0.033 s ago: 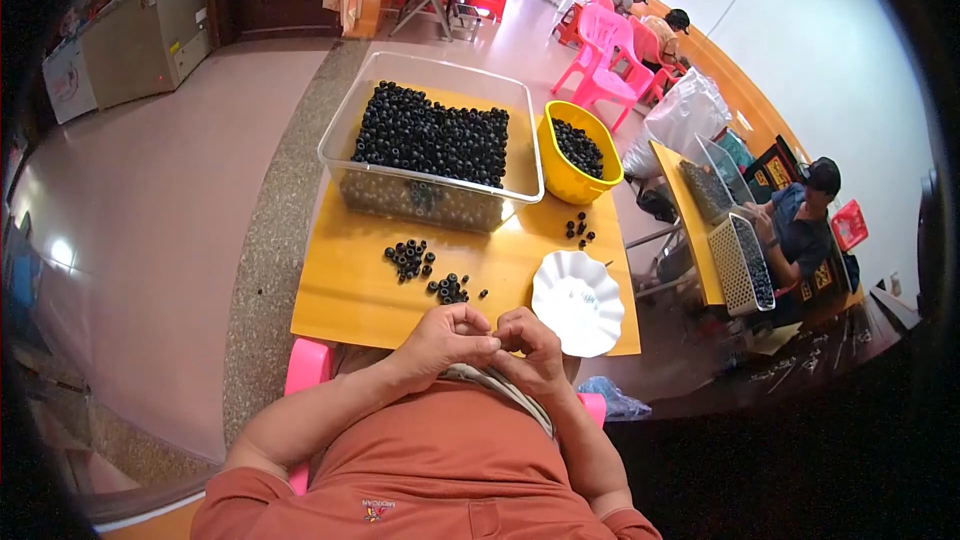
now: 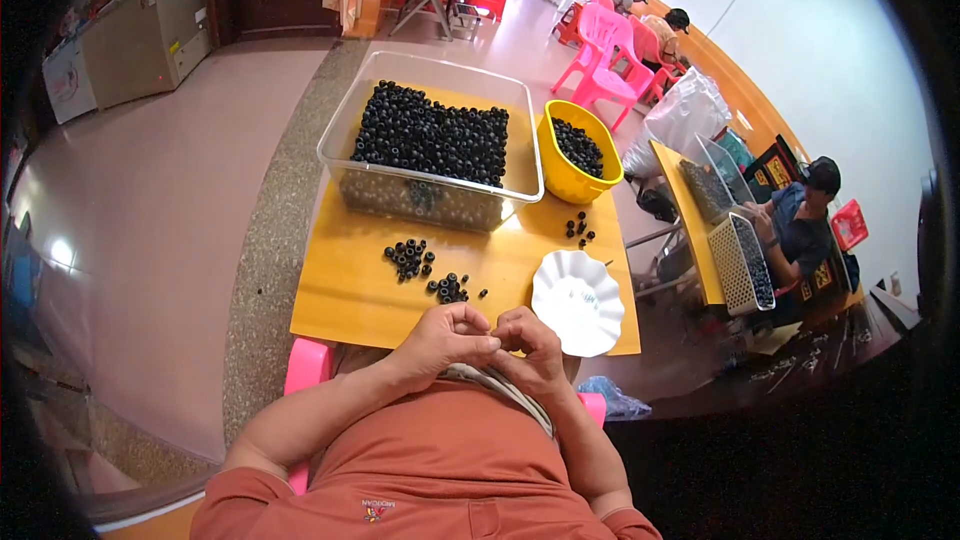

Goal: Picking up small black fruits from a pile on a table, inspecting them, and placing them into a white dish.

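At the table's near edge my left hand [image 2: 450, 342] and my right hand [image 2: 530, 348] meet, fingertips pinched together. Whatever sits between them is too small or hidden to make out. Just beyond my left hand lies a small group of black beads [image 2: 448, 288], some with visible holes. Another loose pile of black beads [image 2: 410, 258] is a bit farther left. Right of my right hand stands a white dish with a scalloped rim [image 2: 606, 292], holding small pale bits I cannot identify.
Behind the beads, a clear plastic bin [image 2: 420, 195] full of black parts stands on the yellow table [image 2: 340, 300]. Beside it is a yellow tub [image 2: 575, 183] with more; several beads [image 2: 580, 228] lie before it. A co-worker [image 2: 800, 220] sits at another table on the right.
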Demonstrator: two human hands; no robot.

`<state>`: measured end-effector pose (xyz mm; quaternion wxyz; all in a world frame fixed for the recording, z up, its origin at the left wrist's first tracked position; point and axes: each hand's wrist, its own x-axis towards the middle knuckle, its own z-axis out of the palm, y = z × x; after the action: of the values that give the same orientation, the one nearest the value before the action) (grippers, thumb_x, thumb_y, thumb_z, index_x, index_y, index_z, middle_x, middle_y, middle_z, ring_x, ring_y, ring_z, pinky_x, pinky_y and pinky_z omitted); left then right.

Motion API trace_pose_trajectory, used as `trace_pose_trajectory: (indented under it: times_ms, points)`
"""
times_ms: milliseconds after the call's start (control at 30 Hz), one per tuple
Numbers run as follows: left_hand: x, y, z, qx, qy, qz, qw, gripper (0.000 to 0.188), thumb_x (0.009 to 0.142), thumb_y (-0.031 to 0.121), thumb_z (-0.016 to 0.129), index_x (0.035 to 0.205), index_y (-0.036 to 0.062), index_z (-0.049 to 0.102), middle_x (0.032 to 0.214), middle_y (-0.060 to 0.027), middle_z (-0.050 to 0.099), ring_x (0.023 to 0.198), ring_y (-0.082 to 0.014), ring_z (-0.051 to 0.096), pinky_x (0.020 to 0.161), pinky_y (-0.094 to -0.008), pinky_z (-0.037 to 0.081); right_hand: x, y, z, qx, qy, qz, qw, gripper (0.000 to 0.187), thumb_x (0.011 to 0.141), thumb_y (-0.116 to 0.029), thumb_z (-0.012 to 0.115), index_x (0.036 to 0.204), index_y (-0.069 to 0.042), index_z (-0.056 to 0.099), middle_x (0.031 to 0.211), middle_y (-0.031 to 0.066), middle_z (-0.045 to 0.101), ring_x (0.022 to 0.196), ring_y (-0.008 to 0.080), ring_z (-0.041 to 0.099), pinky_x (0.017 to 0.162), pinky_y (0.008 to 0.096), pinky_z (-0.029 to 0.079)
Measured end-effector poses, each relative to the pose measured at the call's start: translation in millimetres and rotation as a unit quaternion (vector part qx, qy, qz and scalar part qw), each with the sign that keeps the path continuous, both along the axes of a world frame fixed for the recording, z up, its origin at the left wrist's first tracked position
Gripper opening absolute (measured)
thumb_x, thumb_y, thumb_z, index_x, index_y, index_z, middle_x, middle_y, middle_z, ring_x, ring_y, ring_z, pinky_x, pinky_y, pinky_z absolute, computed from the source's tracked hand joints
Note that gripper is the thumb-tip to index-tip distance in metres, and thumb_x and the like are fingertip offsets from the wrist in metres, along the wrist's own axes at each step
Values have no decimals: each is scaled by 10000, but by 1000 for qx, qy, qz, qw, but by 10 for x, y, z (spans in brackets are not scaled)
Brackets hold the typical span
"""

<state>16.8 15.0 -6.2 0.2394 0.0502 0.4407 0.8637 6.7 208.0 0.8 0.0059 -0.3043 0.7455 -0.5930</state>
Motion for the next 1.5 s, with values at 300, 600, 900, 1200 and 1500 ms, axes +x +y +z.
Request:
trace_pose_trajectory:
  times_ms: [300, 600, 900, 1200, 1500]
  points:
    - [27, 39, 60, -34, 5, 53, 998, 143, 833, 24, 686, 915, 11, 569, 857, -55, 644, 758, -112, 626, 688, -239, 531, -27, -17, 14, 44, 47, -38, 997, 214, 747, -9, 733, 928, -11, 618, 917, 88, 581, 705, 123, 564, 595, 236, 466]
    - [31, 41, 92, -37, -3, 77, 996, 117, 862, 59, 666, 935, 4, 592, 863, -44, 633, 773, -111, 623, 710, -240, 534, -36, -65, 20, 33, 79, -45, 995, 231, 774, 9, 718, 976, -1, 607, 919, 95, 578, 692, 117, 571, 572, 220, 465]
    - [53, 70, 48, -30, 1, 104, 994, 115, 872, 82, 661, 946, 11, 608, 865, -45, 644, 766, -104, 627, 706, -241, 538, 15, -108, 35, 28, 83, -72, 994, 205, 775, 21, 718, 954, -12, 623, 900, 73, 584, 660, 84, 555, 557, 209, 439]
    - [37, 61, 84, -39, 9, 130, 991, 116, 866, 84, 673, 949, 17, 627, 835, -37, 643, 743, -100, 614, 701, -247, 541, -278, 415, 194, 124, 138, -212, 959, 95, 810, 3, 685, 884, -7, 626, 830, 94, 633, 666, 146, 618, 571, 247, 498]
    - [53, 74, 83, -46, -2, 116, 992, 113, 855, 74, 683, 934, 14, 629, 832, -37, 643, 731, -98, 612, 686, -248, 545, -690, 953, 106, 424, 157, -280, 847, 157, 825, -123, 625, 935, -25, 680, 894, 156, 649, 805, 350, 629, 719, 406, 493]
